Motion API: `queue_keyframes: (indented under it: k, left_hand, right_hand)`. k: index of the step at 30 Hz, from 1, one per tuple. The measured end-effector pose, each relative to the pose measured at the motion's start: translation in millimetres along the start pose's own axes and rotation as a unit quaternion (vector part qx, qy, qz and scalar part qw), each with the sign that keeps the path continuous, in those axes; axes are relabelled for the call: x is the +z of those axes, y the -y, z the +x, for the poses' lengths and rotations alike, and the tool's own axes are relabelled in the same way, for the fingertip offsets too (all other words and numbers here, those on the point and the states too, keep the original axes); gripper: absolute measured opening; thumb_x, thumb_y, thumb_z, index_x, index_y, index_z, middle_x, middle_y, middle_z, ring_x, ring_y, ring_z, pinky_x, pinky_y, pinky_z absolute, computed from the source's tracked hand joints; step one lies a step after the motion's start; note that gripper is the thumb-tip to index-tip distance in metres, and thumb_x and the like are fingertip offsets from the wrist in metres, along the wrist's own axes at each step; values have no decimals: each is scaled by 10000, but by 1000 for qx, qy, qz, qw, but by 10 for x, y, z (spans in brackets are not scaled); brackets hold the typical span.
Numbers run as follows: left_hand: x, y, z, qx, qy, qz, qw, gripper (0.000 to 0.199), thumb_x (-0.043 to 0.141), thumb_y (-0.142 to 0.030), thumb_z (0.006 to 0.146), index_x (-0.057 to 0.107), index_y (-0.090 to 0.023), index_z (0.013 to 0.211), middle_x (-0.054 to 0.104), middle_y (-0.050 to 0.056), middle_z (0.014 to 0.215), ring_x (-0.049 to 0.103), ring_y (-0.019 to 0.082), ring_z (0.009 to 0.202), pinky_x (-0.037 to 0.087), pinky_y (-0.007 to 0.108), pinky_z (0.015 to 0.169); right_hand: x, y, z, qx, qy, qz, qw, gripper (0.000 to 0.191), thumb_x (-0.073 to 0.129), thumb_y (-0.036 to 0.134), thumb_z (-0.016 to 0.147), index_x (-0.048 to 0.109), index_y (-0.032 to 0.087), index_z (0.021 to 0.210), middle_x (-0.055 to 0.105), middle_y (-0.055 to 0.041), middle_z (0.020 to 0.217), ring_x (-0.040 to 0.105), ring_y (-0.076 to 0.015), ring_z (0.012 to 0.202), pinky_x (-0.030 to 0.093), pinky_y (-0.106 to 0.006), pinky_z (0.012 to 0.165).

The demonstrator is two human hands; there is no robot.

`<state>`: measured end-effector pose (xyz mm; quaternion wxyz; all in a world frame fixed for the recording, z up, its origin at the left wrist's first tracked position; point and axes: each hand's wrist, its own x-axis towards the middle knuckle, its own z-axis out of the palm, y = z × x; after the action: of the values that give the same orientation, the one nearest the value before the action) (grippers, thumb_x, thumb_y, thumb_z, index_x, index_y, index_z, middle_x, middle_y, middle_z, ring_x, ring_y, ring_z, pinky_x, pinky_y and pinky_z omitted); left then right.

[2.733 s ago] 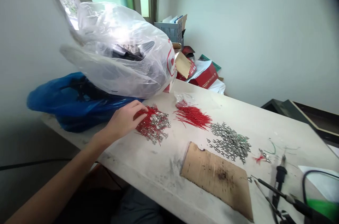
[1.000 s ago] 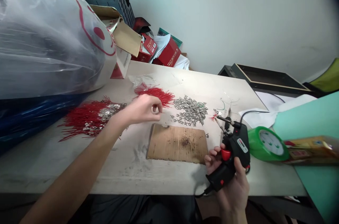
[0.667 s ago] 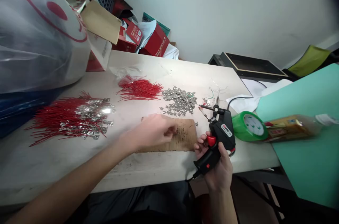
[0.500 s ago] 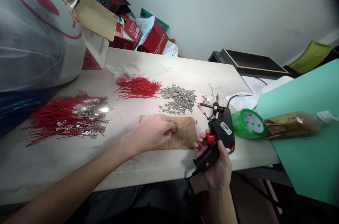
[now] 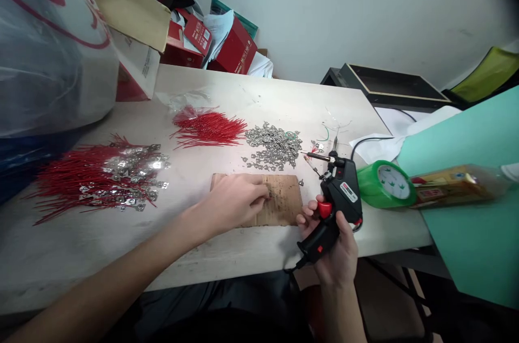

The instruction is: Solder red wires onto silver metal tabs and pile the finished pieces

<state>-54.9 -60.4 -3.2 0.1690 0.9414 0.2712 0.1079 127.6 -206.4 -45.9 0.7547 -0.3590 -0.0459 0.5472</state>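
Observation:
My left hand [image 5: 237, 198] rests over the left part of a brown cardboard piece [image 5: 284, 197], its fingers closed in a pinch; whatever lies between the fingertips is too small or hidden to name. In my right hand [image 5: 334, 251] is a black soldering gun [image 5: 340, 191] with a red trigger, its tip pointing left above the table. Small metal tabs [image 5: 273, 145] are heaped behind the cardboard. Left of them lies a bundle of red wires [image 5: 213, 127]. At the far left, red wires with metal tabs [image 5: 101, 175] form a larger pile.
Green tape [image 5: 385, 184] and a bottle [image 5: 458, 186] lie at the right. A large plastic bag [image 5: 52, 61] stands at the left, with red boxes [image 5: 235, 48] along the back. A black tray [image 5: 393, 83] is beyond the table's back right.
The camera view has shifted slightly. My left hand stays pinched over the cardboard, and my right hand still holds the soldering gun in about the same place.

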Motion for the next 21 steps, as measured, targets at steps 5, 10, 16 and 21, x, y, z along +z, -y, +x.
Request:
queue_keyframes:
  k: [5, 10, 16, 21]
  left_hand:
    - [0, 23, 1, -3, 2, -19, 1000, 203, 593, -177, 930, 786, -208, 876, 726, 12, 853, 634, 150, 749, 218, 276, 529]
    - [17, 42, 1, 3, 1, -21, 1000, 193, 595, -186, 931, 781, -204, 882, 726, 13, 867, 640, 153, 772, 224, 283, 526]
    - [17, 41, 6, 0, 10, -15, 1000, 176, 582, -183, 925, 743, -195, 854, 709, 10, 845, 629, 153, 769, 210, 289, 529]
    - [51, -5, -9, 12, 8, 61, 998, 153, 554, -162, 904, 658, -169, 792, 687, 30, 846, 586, 159, 706, 121, 318, 535]
  right_hand:
    - [-11, 0, -9, 0, -2, -4, 1000, 306, 680, 451, 911, 750, 213, 1092, 654, -43, 976, 624, -141, 889, 565, -260, 849]
    - [-16, 1, -5, 4, 8, 7, 1000, 304, 675, 441, 918, 743, 207, 1100, 648, -38, 968, 624, -139, 891, 568, -264, 837]
    - [-10, 3, 3, 1, 10, 7, 1000, 304, 668, 441, 922, 744, 206, 1099, 649, -46, 964, 618, -145, 882, 574, -275, 817]
    - [-7, -2, -8, -1, 7, -4, 1000, 303, 667, 437, 922, 745, 203, 1097, 651, -44, 972, 617, -141, 885, 570, -268, 832]
